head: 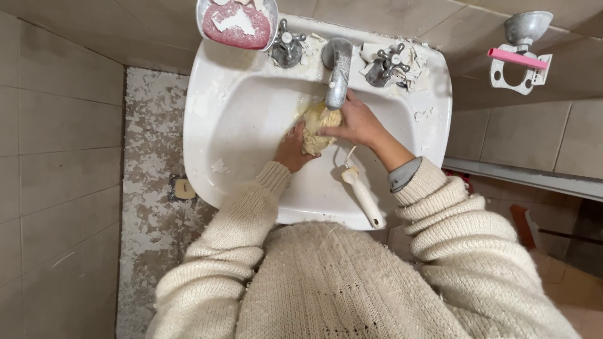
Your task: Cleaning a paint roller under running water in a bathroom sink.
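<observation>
One white ceramic sink [251, 119], speckled with pale residue, carries one curved metal spout [338, 72] at the middle of its back edge and two cross-handled metal taps [287, 47], one either side. One yellowish sponge [317, 125], soft, crumpled and irregular, sits in the basin directly beneath the spout. The left hand [292, 149] grips the sponge from below, fingers curled onto it; the right hand [356, 122] presses on it from the right, fingers closed around it. One white-handled tool [363, 194] lies across the sink's front edge. One metal soap dish [237, 24] with a pink lining and white fragments stands at the back left corner.
</observation>
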